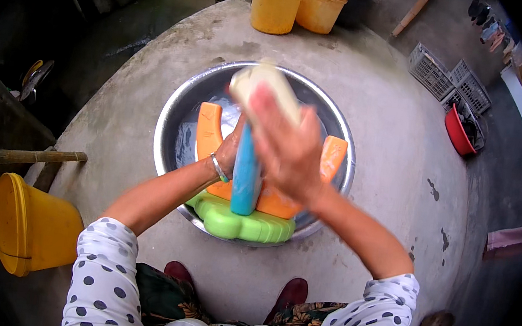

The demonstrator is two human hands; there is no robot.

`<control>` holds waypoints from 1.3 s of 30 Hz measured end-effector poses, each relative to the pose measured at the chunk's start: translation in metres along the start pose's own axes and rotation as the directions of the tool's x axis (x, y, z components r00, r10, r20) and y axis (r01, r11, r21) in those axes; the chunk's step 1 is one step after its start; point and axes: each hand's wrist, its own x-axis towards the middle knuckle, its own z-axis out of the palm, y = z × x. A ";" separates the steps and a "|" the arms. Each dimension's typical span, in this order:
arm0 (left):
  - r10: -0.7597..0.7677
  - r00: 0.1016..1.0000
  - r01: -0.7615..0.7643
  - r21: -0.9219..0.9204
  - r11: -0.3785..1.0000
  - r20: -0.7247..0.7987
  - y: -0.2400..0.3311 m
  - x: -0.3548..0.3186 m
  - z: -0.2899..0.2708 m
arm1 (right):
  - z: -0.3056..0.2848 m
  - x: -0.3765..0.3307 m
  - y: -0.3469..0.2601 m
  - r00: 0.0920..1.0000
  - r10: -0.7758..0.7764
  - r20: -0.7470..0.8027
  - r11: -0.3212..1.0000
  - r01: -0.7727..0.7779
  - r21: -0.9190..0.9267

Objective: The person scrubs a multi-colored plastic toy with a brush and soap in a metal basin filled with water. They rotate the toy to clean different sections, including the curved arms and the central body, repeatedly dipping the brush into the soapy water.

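A steel basin (162,134) stands before me with soapy water in it. Leaning over its near side is a plastic piece with a scalloped green base (236,222), curved orange arms (210,126) and a blue upright (245,174). My left hand (229,150), wearing a bracelet, is closed at the blue upright, its fingers partly hidden. Above the basin, my right hand (291,147) is wrapped against a cream-coloured oblong block (274,89). Motion blurs both hand and block, and the block's underside is out of sight.
Yellow buckets (277,7) stand at the far edge of the concrete floor, and another yellow bucket (47,227) is at the left near a bamboo pole (22,157). Grey crates (430,72) and a red basin (458,133) sit at the right.
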 end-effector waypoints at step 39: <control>0.208 0.976 -0.184 -0.279 0.942 0.057 0.002 0.036 -0.005 | -0.021 -0.050 0.029 0.982 0.098 0.162 0.984 -0.071 -0.165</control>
